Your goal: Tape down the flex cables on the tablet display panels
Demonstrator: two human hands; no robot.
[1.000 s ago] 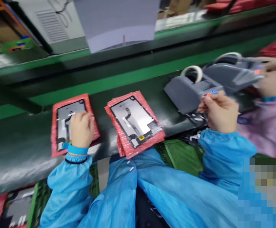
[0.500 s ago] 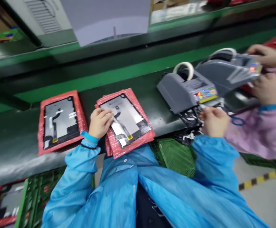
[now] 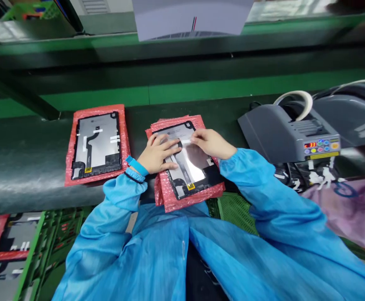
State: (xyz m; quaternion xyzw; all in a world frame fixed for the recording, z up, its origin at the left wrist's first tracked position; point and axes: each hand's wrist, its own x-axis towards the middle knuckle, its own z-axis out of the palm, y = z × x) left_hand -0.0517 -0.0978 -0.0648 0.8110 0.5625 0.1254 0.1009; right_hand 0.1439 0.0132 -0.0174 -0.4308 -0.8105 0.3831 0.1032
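A tablet screen panel (image 3: 195, 161) lies back side up on pink bubble-wrap bags (image 3: 204, 195), directly in front of me. It has a silver back, a black frame and a dark ribbon cable with a yellow-edged end. My left hand (image 3: 159, 154) rests on the panel's left side, fingers spread. Over its upper middle, my right hand (image 3: 210, 143) pinches a short white strip of tape (image 3: 186, 141) at the panel's surface. The fingertips partly hide the strip. Another panel (image 3: 102, 140), with several white tape pieces on it, lies on pink bubble wrap to the left.
A grey tape dispenser (image 3: 273, 129) with a white roll stands to the right, a second dispenser (image 3: 348, 115) beside it. Tape scraps and cables hang below. Green crates (image 3: 39, 255) sit under the bench edge, with wrapped panels at left. A co-worker's pink sleeve (image 3: 355, 209) shows at right.
My right hand has moved left from the tape dispenser onto the panel. My left hand's fingers have spread flat over the panel. The view has turned to the left.
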